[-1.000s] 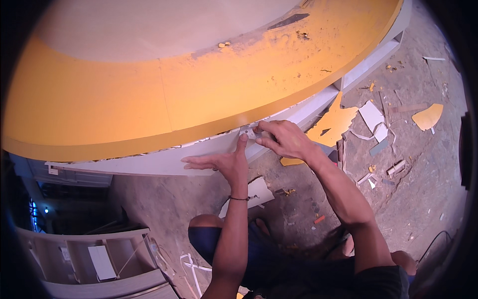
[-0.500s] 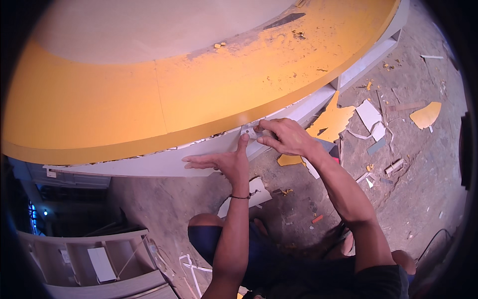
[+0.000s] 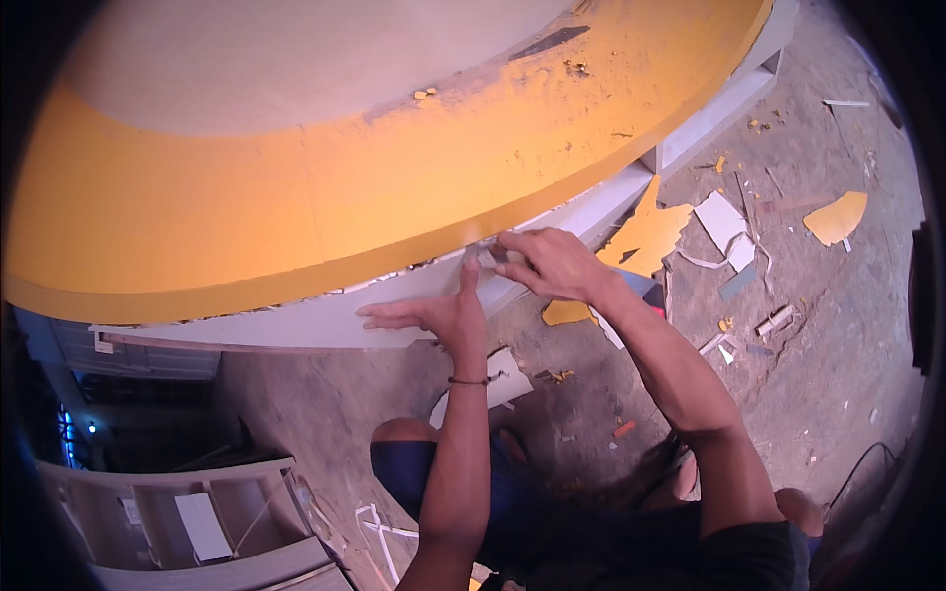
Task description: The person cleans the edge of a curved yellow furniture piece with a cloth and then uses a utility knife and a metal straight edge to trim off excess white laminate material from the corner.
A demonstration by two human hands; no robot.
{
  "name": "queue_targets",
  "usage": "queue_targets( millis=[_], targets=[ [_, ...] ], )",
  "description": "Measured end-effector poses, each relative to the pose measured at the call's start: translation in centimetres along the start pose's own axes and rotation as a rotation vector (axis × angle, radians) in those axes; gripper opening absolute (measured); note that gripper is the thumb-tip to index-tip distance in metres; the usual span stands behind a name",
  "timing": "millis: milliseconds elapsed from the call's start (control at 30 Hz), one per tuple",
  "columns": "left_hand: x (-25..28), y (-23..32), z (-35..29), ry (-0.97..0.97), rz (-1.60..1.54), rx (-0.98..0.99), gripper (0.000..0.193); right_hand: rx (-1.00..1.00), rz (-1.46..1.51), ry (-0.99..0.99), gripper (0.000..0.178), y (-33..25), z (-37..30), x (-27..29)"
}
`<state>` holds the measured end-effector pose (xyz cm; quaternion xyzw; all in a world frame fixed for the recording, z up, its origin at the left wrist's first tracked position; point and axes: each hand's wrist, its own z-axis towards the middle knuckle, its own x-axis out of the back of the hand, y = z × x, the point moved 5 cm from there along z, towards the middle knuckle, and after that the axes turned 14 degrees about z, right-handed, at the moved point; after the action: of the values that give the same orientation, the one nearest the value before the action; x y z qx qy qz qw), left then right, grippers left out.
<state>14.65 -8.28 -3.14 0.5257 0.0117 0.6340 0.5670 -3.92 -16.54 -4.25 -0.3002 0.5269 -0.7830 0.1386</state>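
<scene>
A large curved piece with a glossy yellow rim (image 3: 374, 212) fills the upper part of the view. Below its edge runs a white side panel (image 3: 276, 327), with a ragged, chipped strip along the seam. My right hand (image 3: 554, 264) pinches a small, flat, light-grey metal piece (image 3: 484, 258) against this seam; its exact kind is unclear. My left hand (image 3: 451, 320) lies along the white panel with fingers stretched to the left. Its raised thumb touches the left end of the metal piece.
Torn yellow sheet scraps (image 3: 645, 231), a white offcut (image 3: 722, 222) and other debris litter the floor on the right. A shelf-like unit with compartments (image 3: 212, 473) stands at lower left. White strips (image 3: 379, 532) lie beside it. A dark cable (image 3: 859, 458) lies at lower right.
Both hands and the metal piece have shifted slightly left along the yellow edge. The whole view has also moved a little.
</scene>
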Motion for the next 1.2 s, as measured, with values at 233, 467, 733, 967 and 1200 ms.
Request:
queue_targets(
  millis=[233,467,733,967,1200],
  targets=[
    [0.5,0.3,-0.2,0.000,0.025,0.018,0.169,0.018,0.073,0.026,0.036,0.3,-0.6,-0.4],
    [-0.5,0.1,-0.1,-0.008,0.044,0.035,0.170,-0.011,0.046,0.020,0.032,0.5,0.0,0.2],
    [-0.1,0.4,-0.5,-0.039,0.062,0.025,0.172,0.042,0.036,0.065,0.037,0.8,-1.2,0.5],
    [-0.7,0.5,-0.7,0.003,0.099,0.029,0.172,-0.020,0.086,0.005,0.038,0.7,-0.6,0.8],
    [-1.1,1.1,-1.1,-0.020,0.013,0.096,0.173,0.062,-0.019,0.029,0.039,1.1,-0.4,1.3]
  ],
)
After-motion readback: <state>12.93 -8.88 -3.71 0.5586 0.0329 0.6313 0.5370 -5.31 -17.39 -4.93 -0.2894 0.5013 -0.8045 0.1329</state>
